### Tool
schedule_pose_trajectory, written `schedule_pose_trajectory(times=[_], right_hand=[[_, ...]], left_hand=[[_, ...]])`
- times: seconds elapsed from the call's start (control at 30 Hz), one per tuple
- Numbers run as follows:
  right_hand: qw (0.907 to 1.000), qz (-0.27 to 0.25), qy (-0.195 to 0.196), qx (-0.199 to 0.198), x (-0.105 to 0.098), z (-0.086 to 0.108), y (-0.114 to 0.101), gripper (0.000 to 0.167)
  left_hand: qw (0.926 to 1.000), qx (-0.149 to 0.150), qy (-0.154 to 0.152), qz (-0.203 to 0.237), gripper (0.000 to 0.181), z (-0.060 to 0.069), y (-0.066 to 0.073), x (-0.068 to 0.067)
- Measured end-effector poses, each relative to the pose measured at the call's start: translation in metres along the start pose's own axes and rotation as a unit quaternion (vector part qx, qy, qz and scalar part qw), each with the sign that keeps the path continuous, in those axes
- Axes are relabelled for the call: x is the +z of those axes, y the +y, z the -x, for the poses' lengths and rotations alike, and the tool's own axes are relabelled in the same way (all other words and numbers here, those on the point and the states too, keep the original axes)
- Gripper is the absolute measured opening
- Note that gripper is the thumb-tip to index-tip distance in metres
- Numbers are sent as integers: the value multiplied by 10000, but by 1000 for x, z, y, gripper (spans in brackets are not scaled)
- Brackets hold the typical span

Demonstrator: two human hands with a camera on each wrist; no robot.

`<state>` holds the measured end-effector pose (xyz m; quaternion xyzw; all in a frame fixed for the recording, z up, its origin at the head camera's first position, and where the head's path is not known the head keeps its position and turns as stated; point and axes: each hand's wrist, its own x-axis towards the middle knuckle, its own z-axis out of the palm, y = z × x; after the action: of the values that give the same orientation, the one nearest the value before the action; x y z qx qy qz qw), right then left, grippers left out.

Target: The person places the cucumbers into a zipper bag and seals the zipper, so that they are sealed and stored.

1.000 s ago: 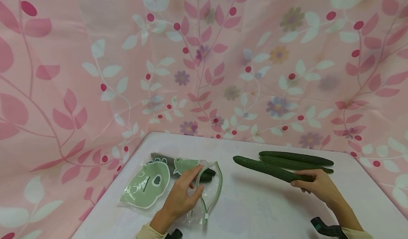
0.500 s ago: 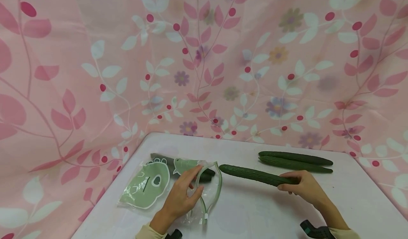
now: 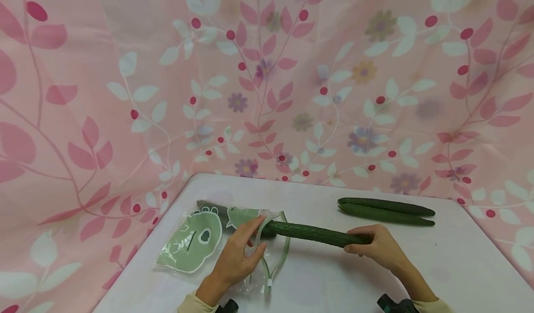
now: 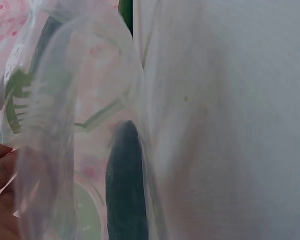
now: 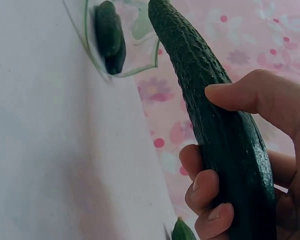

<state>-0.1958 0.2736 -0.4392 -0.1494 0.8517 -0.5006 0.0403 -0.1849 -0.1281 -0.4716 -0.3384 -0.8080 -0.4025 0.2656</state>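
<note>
My right hand [image 3: 377,245] grips a dark green cucumber [image 3: 313,234] near its right end, thumb on one side and fingers curled round the other. The cucumber's left tip is at the mouth of a clear plastic zip bag [image 3: 277,262] with green edging and a green cartoon print. My left hand [image 3: 238,255] holds the bag's mouth apart at its rim. Inside the bag lie cucumbers, seen past the right hand's one as a dark pair [image 5: 110,37]. In the left wrist view, film covers part of the hand, and a cucumber [image 4: 126,180] shows through it.
Two more cucumbers [image 3: 385,211] lie side by side at the back right of the white table [image 3: 325,285]. A pink floral curtain [image 3: 267,95] hangs behind the table's far edge.
My right hand has carried the cucumber leftward, away from the two lying cucumbers, and its tip now reaches the bag's mouth. The left hand and the bag stay where they were.
</note>
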Motion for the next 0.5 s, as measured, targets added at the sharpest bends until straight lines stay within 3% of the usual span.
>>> schedule_pose_trajectory(times=[0.2, 0.5], right_hand=[[9998, -201, 38, 12, 11, -2, -5, 41], [9996, -227, 140, -17, 25, -10, -13, 41]], left_hand=[[10000, 37, 31, 1, 64, 0, -1, 1], [9992, 203, 342, 26, 59, -1, -2, -1]])
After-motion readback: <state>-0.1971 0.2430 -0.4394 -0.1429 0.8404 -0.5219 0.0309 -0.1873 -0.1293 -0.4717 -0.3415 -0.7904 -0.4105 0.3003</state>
